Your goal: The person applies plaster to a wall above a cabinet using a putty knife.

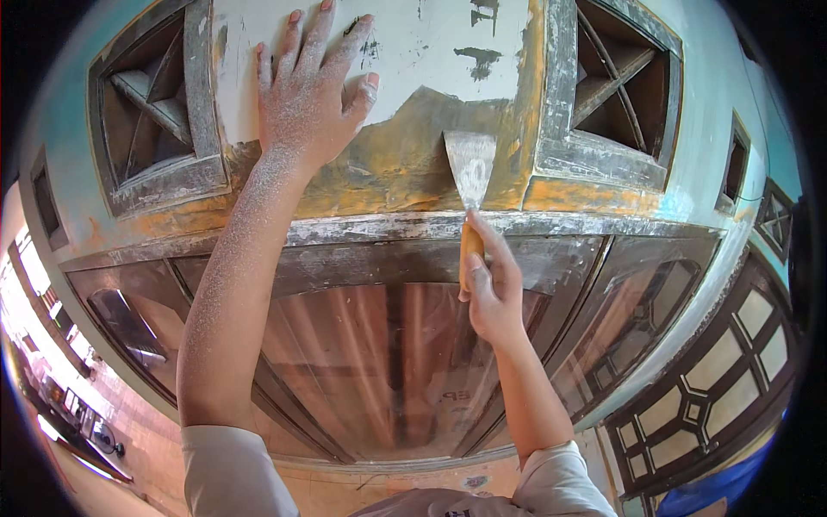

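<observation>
My left hand (306, 103) lies with fingers spread on the white-painted part of the wall panel (413, 60), dusted with pale powder up the forearm. In my right hand (495, 293) is a paint scraper (471, 164) with a wide metal blade and a yellowish wooden handle, held blade up. The blade is over the bare, grey-brown and orange patch (388, 159) below the jagged edge of the white paint. Whether its edge touches the surface I cannot tell. A few dark chipped spots (479, 62) show in the white paint.
Square wooden vents with crossed slats flank the panel, one at left (155, 99) and one at right (620, 77). Below runs a worn ledge (388, 227) above glazed brown wooden doors (388, 370). At lower right stands a dark-framed door (715, 379) beside a blue sheet (715, 482).
</observation>
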Tool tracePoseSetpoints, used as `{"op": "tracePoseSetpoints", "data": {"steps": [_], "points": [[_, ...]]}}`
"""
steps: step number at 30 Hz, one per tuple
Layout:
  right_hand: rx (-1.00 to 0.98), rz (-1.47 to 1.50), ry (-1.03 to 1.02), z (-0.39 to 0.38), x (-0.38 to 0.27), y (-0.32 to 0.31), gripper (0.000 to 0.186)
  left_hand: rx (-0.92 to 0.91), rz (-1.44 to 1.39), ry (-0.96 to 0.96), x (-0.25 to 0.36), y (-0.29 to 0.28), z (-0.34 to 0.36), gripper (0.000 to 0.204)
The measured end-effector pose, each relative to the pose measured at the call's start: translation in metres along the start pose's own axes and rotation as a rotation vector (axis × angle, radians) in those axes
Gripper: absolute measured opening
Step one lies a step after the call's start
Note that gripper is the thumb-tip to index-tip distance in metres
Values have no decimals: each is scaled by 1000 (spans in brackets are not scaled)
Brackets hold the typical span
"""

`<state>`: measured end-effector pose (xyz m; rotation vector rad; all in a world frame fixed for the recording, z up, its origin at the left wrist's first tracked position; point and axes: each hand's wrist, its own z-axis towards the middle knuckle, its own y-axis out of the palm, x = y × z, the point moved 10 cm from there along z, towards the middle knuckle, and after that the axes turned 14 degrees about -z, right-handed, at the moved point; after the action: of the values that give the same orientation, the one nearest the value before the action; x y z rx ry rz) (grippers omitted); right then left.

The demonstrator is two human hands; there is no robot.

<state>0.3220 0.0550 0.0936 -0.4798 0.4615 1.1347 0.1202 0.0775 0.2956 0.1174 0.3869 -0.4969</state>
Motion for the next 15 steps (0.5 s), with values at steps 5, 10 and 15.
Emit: {"op": "tracePoseSetpoints", "data": {"steps": [5,10,15], "points": [[7,79,105,22,-24,2,45,-7,-4,-9,-3,-2,-1,61],[47,84,106,-2,-5,19,44,0,7,-8,-3,-2,-2,61],[97,19,72,22,-22,7,44,36,-28,18,-2,-4,-3,60]]}}
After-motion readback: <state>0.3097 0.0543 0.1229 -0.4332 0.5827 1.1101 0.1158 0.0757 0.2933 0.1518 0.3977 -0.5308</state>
